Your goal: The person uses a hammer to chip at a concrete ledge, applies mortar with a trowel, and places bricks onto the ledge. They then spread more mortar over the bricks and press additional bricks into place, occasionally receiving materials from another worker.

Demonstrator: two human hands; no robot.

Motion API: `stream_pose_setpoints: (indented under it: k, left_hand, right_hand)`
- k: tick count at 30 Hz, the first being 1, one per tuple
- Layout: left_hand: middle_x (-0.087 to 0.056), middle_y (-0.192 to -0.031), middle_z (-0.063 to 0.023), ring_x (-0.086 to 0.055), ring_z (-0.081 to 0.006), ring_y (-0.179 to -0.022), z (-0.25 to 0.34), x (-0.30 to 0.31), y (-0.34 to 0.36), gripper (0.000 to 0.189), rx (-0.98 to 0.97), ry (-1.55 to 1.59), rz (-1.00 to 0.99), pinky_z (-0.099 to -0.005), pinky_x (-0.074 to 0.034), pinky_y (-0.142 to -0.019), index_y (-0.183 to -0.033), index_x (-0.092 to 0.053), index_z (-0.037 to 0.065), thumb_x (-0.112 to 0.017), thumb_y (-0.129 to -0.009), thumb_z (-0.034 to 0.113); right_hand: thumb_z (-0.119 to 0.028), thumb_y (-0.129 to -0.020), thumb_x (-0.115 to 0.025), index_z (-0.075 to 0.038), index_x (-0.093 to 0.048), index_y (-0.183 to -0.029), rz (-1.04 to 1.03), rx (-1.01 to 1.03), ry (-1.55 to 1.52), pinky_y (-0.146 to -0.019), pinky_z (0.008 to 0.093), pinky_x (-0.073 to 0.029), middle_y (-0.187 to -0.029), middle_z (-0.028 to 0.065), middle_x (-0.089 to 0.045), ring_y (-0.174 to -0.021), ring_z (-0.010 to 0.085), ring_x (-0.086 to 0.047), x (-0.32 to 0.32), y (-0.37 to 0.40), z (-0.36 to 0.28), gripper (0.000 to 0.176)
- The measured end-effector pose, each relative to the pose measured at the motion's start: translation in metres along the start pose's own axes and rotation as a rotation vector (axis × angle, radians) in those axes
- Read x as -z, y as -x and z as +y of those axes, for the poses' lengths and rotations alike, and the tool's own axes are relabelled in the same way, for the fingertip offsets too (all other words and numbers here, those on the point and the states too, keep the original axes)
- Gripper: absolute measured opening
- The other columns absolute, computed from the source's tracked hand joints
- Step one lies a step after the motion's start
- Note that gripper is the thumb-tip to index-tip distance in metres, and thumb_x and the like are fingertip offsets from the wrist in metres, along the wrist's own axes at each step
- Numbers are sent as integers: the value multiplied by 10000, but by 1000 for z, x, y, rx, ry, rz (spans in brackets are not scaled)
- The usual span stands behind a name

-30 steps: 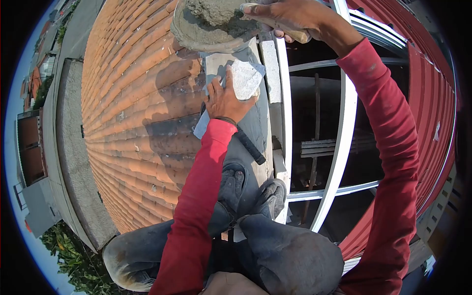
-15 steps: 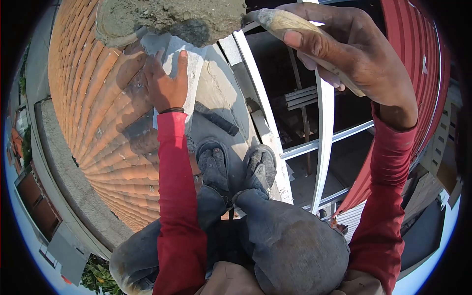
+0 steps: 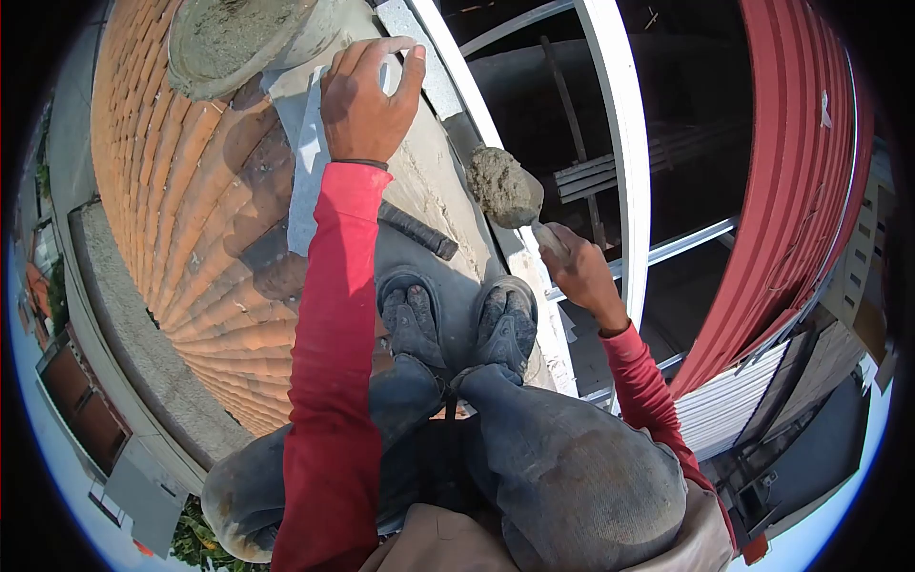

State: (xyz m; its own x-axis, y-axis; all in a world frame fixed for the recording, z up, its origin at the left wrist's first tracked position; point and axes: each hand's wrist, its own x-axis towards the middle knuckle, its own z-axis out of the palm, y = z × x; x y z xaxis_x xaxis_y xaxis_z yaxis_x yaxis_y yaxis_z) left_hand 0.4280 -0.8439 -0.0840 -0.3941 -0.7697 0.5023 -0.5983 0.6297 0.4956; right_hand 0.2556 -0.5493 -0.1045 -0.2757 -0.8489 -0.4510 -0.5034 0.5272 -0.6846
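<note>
My right hand (image 3: 579, 275) is closed round the handle of a trowel (image 3: 530, 198). A lump of wet grey mortar (image 3: 498, 181) sits on its blade, beside the white metal frame. My left hand (image 3: 367, 103) reaches forward over the concrete ledge, thumb and fingers apart and nothing visibly held. Under that hand and wrist lies a whitish sheet (image 3: 305, 191), running along the edge of the roof tiles. Ahead and to the left stands a bucket (image 3: 191, 84) containing mortar. A dark, ribbed cylindrical piece (image 3: 417, 229) rests on the ledge in front of my sandalled feet.
Orange clay roof tiles (image 3: 205, 243) slope away on the left. To the right, white metal beams (image 3: 624, 143) cross a dark opening with a drop below. A red corrugated metal roof (image 3: 782, 172) lies beyond it. My feet (image 3: 505, 324) are on the narrow concrete ledge.
The trowel with mortar has swung from close in front of the camera down and away, to beside the ledge. My left hand has moved forward and right from the whitish sheet's edge.
</note>
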Motion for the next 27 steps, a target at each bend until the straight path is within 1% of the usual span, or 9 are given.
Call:
stream_pose_setpoints:
  k: [3,6,8,11,12,20,22,25,27]
  left_hand:
    - [-679,-964,-101,-627,-318,-929,-12,-39,-22,181,-101,-24,-65,-405,-491,-810,-985,-697,79,-634,-891,220]
    - [-654,-1100,-114,-600,-310,-1061,-37,-76,-37,296,-86,-394,-297,-427,-460,-924,-1098,-664,78,-613,-858,244]
    - [-587,-1282,-114,-519,-287,-1235,-48,-97,-43,467,-70,-847,-664,-449,-367,-1066,-1253,-567,71,-601,-846,297]
    - [-526,-1380,-113,-420,-259,-1352,-73,-126,-58,622,-20,-983,-826,-450,-261,-1150,-1368,-452,61,-618,-847,357]
    - [-475,-1453,-134,-395,-266,-1392,-85,-133,-70,822,8,-952,-875,-483,-222,-1166,-1450,-368,69,-663,-816,503]
    - [-431,-1496,-153,-391,-297,-1402,-114,-150,-124,1102,236,-837,-1135,-552,-163,-1162,-1501,-296,62,-709,-692,686]
    - [-398,-1516,-175,-409,-336,-1389,-134,-157,-124,1294,224,-765,-1158,-605,-120,-1148,-1521,-253,61,-709,-567,806]
    - [-439,-1481,-197,-432,-361,-1369,-127,-169,-119,1307,280,-842,-1128,-610,-127,-1145,-1527,-238,74,-707,-558,814]
    - [-481,-1446,-202,-468,-369,-1339,-129,-170,-113,1299,316,-775,-1098,-624,-128,-1137,-1515,-257,81,-708,-549,822]
  right_hand:
    - [-203,-852,-616,-17,-495,-1326,96,23,218,-697,509,-539,-935,268,-649,-753,452,-659,-71,-16,29,524]
    - [-178,-845,-623,-22,-457,-1362,63,42,240,-706,511,-552,-996,280,-617,-758,454,-664,-106,-38,44,565]
    - [-139,-831,-625,-16,-456,-1363,-1,5,227,-704,503,-560,-998,303,-598,-762,447,-669,-114,-47,47,571]
    - [-114,-813,-632,-12,-469,-1350,-44,-52,241,-699,497,-562,-975,323,-590,-773,451,-668,-99,-37,28,570]
    - [-99,-799,-639,0,-499,-1309,-10,-83,204,-699,504,-558,-958,349,-592,-780,466,-662,-91,-31,20,538]
    - [-93,-797,-692,16,-560,-1303,-100,-227,-48,-840,433,-525,-1051,305,-642,-947,442,-653,-41,14,-13,534]
    - [-99,-805,-699,23,-553,-1309,-115,-213,-90,-862,409,-523,-1096,310,-640,-994,432,-653,-37,25,-8,539]
    - [-105,-827,-705,32,-542,-1317,-52,-211,-151,-902,373,-509,-1168,293,-633,-1067,391,-653,-29,36,-3,534]
    - [-121,-838,-696,6,-540,-1321,40,-158,-165,-854,425,-522,-1119,283,-644,-1011,435,-646,-29,39,6,524]
